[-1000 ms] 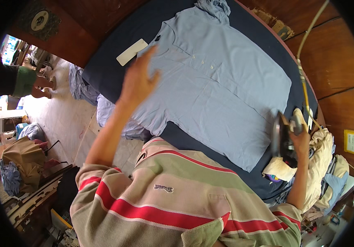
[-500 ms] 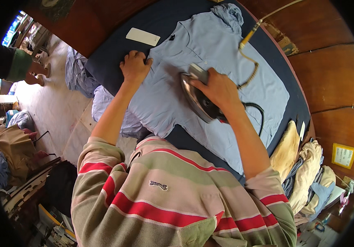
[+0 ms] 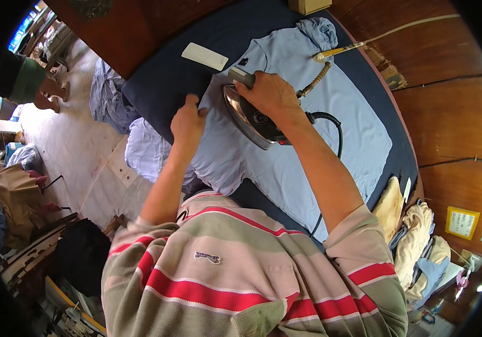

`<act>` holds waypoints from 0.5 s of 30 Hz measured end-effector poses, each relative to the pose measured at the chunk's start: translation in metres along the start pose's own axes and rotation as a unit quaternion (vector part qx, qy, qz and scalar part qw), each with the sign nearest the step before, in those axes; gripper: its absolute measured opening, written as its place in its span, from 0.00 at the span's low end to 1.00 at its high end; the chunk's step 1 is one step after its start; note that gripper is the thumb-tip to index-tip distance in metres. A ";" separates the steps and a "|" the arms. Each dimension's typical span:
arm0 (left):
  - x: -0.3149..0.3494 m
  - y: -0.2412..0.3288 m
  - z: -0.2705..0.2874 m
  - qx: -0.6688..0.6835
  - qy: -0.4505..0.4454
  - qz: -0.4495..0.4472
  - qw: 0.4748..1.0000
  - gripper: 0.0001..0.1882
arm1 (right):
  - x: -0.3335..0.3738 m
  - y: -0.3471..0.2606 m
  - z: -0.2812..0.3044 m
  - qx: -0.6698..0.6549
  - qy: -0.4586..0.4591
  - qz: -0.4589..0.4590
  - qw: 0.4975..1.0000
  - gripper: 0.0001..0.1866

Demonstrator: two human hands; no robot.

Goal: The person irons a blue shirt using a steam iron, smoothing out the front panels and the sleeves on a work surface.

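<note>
A light blue garment [image 3: 331,129], apparently a top, lies spread on a dark blue cloth-covered table [image 3: 157,90]. My right hand [image 3: 274,98] is wrapped round the handle of an electric iron [image 3: 252,121], which rests over the garment's left part. The iron's soleplate is hidden. At the garment's left edge, my left hand [image 3: 189,123] is closed, its thumb and forefinger at the fabric; the other fingers are partly hidden. A white card [image 3: 204,56] lies on the dark cloth beyond my left hand.
The iron's black cord [image 3: 339,132] loops by my right forearm; a pale cable [image 3: 404,31] comes in from the upper right. Folded clothes [image 3: 412,241] stand at the right, by a wooden panel [image 3: 448,118]. Crumpled cloth [image 3: 109,101] hangs at the table's left. A box [image 3: 309,5] sits at the far edge.
The iron has shifted left and slightly away in my right hand, toward the garment's neckline. My left hand has moved slightly nearer along the garment's edge. The head view has shifted a little.
</note>
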State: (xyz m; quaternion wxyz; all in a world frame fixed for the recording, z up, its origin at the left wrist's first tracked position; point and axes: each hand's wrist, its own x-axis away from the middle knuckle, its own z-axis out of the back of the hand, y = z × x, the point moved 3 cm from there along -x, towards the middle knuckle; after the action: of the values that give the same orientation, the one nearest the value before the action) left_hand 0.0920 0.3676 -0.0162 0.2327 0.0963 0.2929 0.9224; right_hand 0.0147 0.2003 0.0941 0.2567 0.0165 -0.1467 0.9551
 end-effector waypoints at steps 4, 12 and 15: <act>-0.002 -0.011 0.006 0.063 0.031 0.019 0.997 0.14 | -0.003 -0.005 0.003 -0.007 -0.005 0.007 1.000 0.30; -0.012 -0.018 0.003 0.055 0.045 0.014 0.997 0.15 | 0.006 -0.025 -0.003 -0.017 0.025 0.078 0.996 0.29; -0.007 -0.016 0.005 0.062 0.006 0.068 0.996 0.15 | -0.011 -0.034 -0.012 0.010 0.021 0.087 0.996 0.28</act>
State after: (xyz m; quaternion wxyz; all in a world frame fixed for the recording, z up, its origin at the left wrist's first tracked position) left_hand 0.1058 0.3780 -0.0224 0.1610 0.1249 0.3432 0.9169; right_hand 0.0419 0.2267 0.0912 0.1752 -0.0135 -0.1330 0.9754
